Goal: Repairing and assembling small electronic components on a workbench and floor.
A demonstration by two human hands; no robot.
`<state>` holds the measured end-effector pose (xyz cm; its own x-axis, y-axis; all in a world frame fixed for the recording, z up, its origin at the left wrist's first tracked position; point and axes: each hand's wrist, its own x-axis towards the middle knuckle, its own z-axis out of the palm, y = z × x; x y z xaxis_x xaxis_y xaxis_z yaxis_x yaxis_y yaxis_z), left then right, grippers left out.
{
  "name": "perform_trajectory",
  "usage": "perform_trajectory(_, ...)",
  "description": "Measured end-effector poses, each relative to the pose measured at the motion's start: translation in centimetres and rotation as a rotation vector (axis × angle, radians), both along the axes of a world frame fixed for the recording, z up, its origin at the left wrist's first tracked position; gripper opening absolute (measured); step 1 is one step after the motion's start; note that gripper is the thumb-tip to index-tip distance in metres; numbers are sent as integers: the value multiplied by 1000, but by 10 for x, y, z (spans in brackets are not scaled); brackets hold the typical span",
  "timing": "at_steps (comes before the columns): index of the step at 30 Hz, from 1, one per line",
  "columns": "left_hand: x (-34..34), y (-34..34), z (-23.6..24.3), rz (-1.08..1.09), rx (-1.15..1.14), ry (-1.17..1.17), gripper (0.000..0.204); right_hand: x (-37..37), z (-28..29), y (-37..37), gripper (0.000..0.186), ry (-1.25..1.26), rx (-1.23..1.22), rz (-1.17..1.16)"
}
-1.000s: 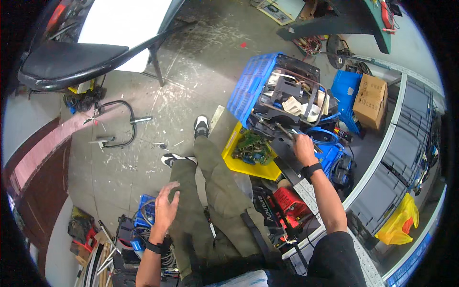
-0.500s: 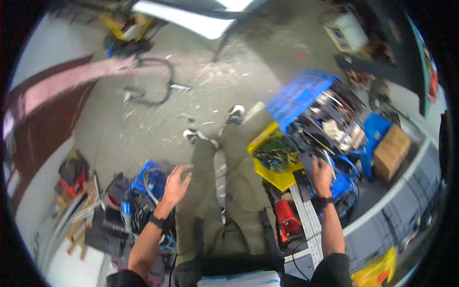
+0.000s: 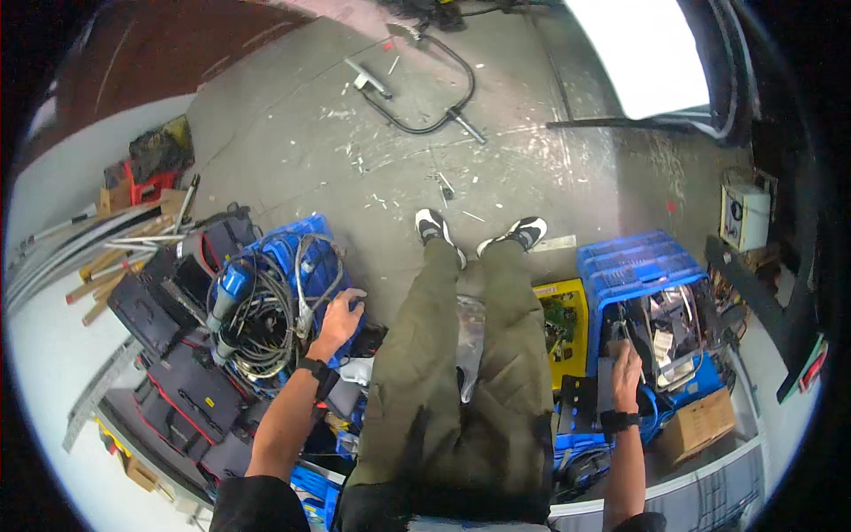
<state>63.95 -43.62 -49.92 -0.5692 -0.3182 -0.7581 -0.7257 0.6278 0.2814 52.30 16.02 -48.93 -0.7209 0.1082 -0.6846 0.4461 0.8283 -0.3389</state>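
Note:
My left hand (image 3: 341,319) has its fingers apart and curved, holding nothing, beside a coil of grey and black cables (image 3: 270,324) with a blue-capped tool (image 3: 232,288) in a blue container (image 3: 321,232). My right hand (image 3: 626,372) has closed fingers on a dark piece at the near end of a tilted blue crate (image 3: 634,253) full of metal parts and light plastic pieces; what exactly it grips is unclear. A yellow bin (image 3: 576,341) of circuit boards lies between that crate and my right leg.
Black cases (image 3: 195,395) and loose poles (image 3: 133,239) lie at left, a cardboard box (image 3: 696,426) at lower right. A bent tube (image 3: 465,89) lies on the grey floor (image 3: 310,151) ahead. A white board (image 3: 634,49) stands upper right, a small framed appliance (image 3: 745,217) at right.
My view has turned left, so the floor and bent tube now sit top centre. My left hand is now beside the coiled cables; my right hand remains at the blue crate.

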Motion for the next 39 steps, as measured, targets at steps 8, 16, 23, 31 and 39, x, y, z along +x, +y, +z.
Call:
perform_trajectory(8, 23, -58, -30, 4, -13, 44, 26, -73, -38, -87, 50, 201, -286, 333)
perform_trajectory(16, -8, -133, -136, -76, 31, 17, 24, -119, -145, -228, 48, 215, -413, 519)
perform_trajectory(23, -13, -125, -304, -119, 27, -32, 25, -86, -310, -371, 38, -24, -188, 642)
perform_trajectory(31, 23, -60, -464, -2, 130, -16, 29, -15, -477, -454, 45, 123, -89, 682)
perform_trajectory(39, 32, -32, -508, 95, -18, 184, 26, -9, -525, -463, 42, 236, -45, 589)
